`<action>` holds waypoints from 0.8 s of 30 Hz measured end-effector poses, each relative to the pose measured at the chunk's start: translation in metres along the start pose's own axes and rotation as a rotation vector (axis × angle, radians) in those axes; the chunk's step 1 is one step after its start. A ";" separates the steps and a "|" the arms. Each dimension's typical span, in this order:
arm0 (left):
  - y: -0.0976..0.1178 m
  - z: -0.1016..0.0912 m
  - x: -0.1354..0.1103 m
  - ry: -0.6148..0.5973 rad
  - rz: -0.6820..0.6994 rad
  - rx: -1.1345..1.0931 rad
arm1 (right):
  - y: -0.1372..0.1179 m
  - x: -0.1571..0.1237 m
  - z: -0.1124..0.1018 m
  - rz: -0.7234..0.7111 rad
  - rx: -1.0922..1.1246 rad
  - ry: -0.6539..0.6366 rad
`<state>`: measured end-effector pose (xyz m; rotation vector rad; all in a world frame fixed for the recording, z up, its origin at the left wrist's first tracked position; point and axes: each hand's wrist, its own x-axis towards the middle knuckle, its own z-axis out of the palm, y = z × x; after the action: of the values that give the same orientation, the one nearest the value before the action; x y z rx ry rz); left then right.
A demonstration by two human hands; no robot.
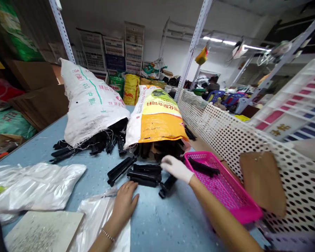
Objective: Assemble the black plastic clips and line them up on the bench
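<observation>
My left hand (125, 198), bare with a ring and a beaded bracelet, lies with its fingers stretched out at the edge of a white plastic bag (97, 215). Its fingertips are close to a small group of black plastic pieces (144, 176), long and narrow. Above the right end of that group is my right hand (177, 168) in a white glove, its fingers loosely bent and nothing visible in them. One black piece (168, 185) lies just below the glove. More spill from the mouths of a white woven sack (94, 101) and an orange-and-white sack (157, 119).
A pink basket (225, 192) with one black piece in it stands to the right, along a white perforated panel (225, 129). A white plastic package (39, 185) and a grey square board (44, 231) lie at the left. Metal posts rise behind.
</observation>
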<state>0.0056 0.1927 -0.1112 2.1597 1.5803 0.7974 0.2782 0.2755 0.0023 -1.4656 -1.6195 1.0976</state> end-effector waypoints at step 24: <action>0.137 -0.049 -0.083 -0.049 -0.333 -1.172 | -0.051 -0.204 0.059 -0.148 0.182 -0.089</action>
<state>0.0594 0.0681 -0.0130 1.0307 0.9601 1.1339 0.2308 0.0648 0.0343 -1.1764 -1.6146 1.2052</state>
